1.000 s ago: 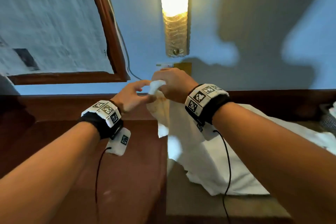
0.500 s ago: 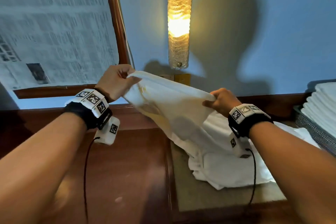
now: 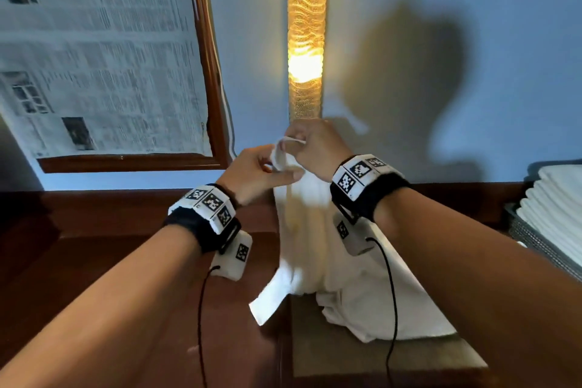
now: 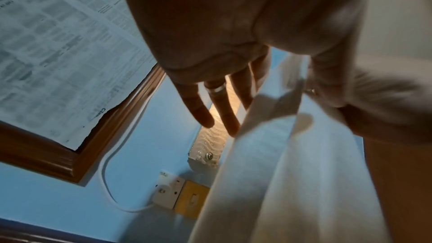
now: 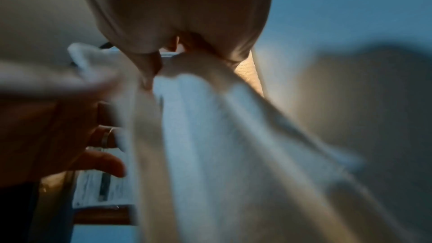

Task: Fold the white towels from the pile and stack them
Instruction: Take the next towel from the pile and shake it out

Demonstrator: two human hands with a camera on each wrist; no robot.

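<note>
I hold a white towel up by its top edge with both hands brought together in front of the wall lamp. My left hand pinches the towel between thumb and forefinger while its other fingers stay straight. Just above it, my right hand pinches the top edge too, as the right wrist view shows. The towel hangs doubled in a long drape, and its lower end lies on the loose towel pile on the table. Folded white towels are stacked at the right edge.
The folded stack sits in a grey woven basket. A lit wall lamp is right behind my hands. A wood-framed pane covered in newspaper fills the upper left. The dark wooden table stretches left; a wall socket sits below the lamp.
Half a second ago my hands held the towel stretched wide apart. They have come together, and the towel now hangs doubled between them.
</note>
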